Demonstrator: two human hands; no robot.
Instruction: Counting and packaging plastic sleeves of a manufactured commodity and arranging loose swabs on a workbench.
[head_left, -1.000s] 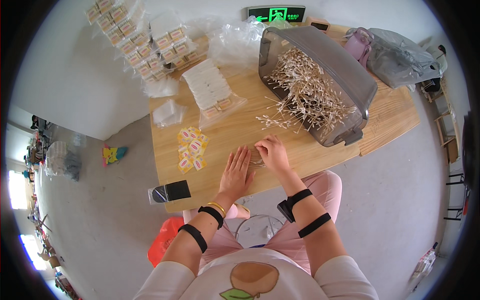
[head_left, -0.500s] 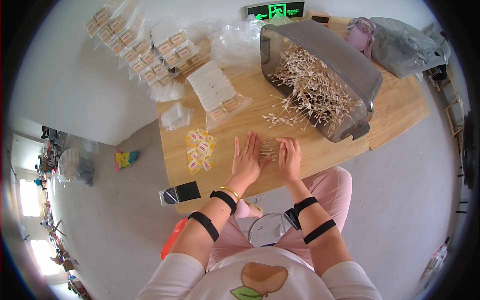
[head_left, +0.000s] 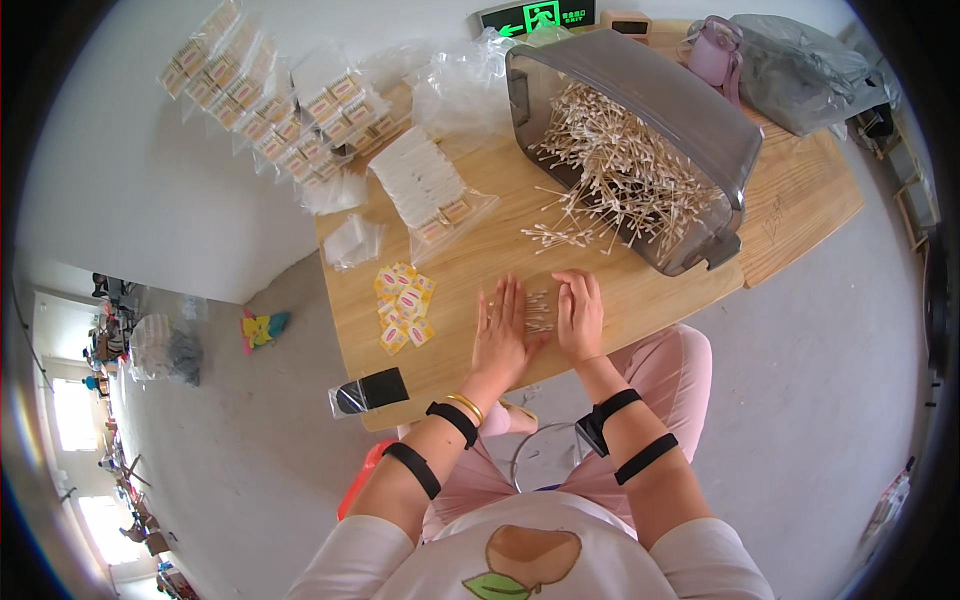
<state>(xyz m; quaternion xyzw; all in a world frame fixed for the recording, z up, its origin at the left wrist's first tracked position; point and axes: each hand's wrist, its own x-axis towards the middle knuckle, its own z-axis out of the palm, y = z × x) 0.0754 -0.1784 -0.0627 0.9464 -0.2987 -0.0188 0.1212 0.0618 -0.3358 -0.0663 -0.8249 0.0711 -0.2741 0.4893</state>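
A small row of cotton swabs [head_left: 538, 311] lies on the wooden table between my two hands. My left hand [head_left: 503, 338] rests flat at the left ends of the swabs, its fingers stretched out and pointing away from me, the thumb reaching toward the near side of the row. On the other side, my right hand [head_left: 580, 318] stands on its edge along the right ends, fingers together and slightly bent, with nothing gripped. Left of my hands is a loose pile of yellow and white printed cards [head_left: 405, 305].
A grey plastic bin [head_left: 650, 85] lies tipped on its side, loose swabs [head_left: 625, 170] spilling from it. Behind the cards are empty clear bags [head_left: 353, 242] and a filled pack [head_left: 420, 185]. More packs [head_left: 260, 110] are stacked far left. A black phone-like item [head_left: 372, 390] sits at the near-left corner.
My left hand has shifted slightly toward me and its fingers have drawn closer together. My right hand stays almost in place beside the swabs. The whole view has moved a little.
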